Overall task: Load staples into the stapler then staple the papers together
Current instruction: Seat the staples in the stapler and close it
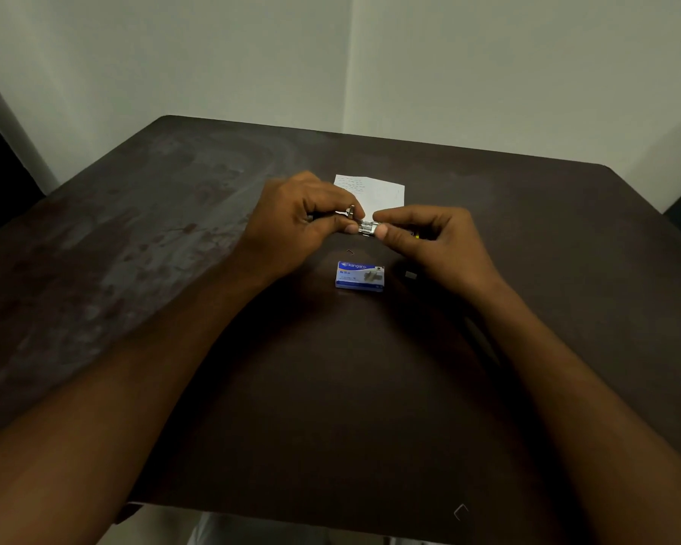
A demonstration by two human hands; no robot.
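A small metal stapler is held above the dark table, between both hands. My left hand grips its left end, where a metal part sticks up. My right hand pinches the right end with thumb and forefinger; a bit of yellow shows under its fingers. Most of the stapler is hidden by the fingers. A blue staple box lies flat just in front of the hands. White papers with faint writing lie behind the hands, partly covered by them.
A small grey strip, possibly staples, lies right of the box. A loose bent staple lies between box and hands. Another bent staple rests near the table's front edge. Pale walls meet in a corner behind the table.
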